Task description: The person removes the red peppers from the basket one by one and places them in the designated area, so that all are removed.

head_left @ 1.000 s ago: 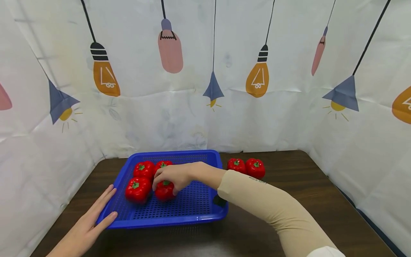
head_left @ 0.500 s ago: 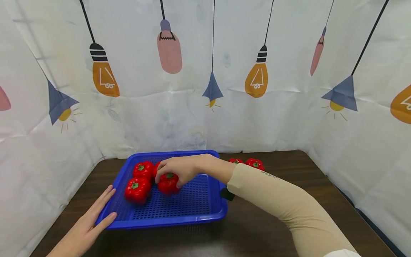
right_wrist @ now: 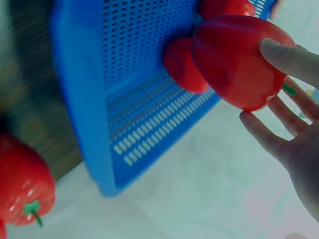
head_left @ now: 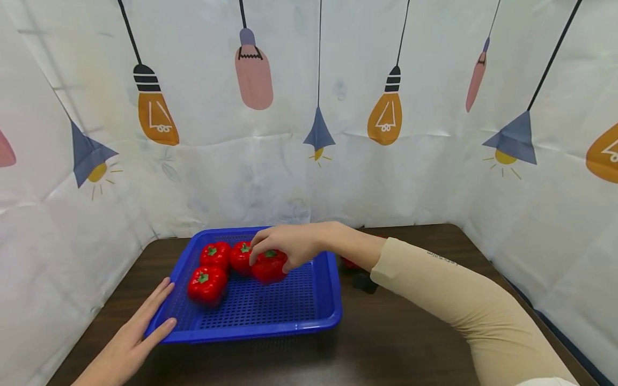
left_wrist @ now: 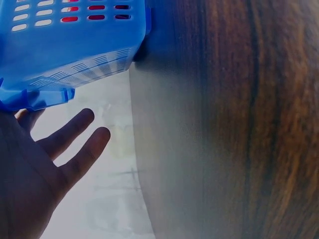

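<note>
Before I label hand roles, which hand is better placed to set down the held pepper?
Right, I'd say: the right hand grips that pepper over the blue basket, while the left hand rests against its side.

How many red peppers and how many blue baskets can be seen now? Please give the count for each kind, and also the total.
Blue basket: 1
Red peppers: 6 (3 lying in the basket, 1 held in the right hand, 2 outside the basket, only partly visible)
Total: 7
</note>
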Available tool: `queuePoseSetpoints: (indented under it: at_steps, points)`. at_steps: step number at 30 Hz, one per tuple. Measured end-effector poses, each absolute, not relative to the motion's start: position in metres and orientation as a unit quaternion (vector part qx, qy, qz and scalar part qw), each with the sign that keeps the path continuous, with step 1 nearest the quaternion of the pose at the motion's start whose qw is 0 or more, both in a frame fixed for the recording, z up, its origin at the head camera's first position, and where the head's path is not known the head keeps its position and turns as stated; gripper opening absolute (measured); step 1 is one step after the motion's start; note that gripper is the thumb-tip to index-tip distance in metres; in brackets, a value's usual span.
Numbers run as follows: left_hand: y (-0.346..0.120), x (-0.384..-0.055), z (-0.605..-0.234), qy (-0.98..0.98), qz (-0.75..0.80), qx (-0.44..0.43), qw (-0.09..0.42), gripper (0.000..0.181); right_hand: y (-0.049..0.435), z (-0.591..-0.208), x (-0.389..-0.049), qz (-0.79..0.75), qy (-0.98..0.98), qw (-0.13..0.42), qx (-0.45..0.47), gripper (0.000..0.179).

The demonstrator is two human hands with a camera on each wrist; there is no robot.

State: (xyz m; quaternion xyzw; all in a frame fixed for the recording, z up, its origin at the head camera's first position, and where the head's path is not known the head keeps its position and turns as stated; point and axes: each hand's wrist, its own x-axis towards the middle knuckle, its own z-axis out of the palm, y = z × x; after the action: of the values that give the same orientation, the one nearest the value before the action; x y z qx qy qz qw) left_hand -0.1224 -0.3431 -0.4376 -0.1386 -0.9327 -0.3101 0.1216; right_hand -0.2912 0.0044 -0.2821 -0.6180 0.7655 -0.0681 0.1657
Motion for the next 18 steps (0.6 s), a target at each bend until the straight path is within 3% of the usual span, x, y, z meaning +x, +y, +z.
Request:
queuePoseSetpoints:
  at_steps: [18]
  points:
    - [-0.343, -0.122, -0.437, -0.926, -0.315, -0.153, 0.138, 0.07, 0.086, -0.263, -0.304, -0.127, 0.789, 0.127, -0.587, 0.054]
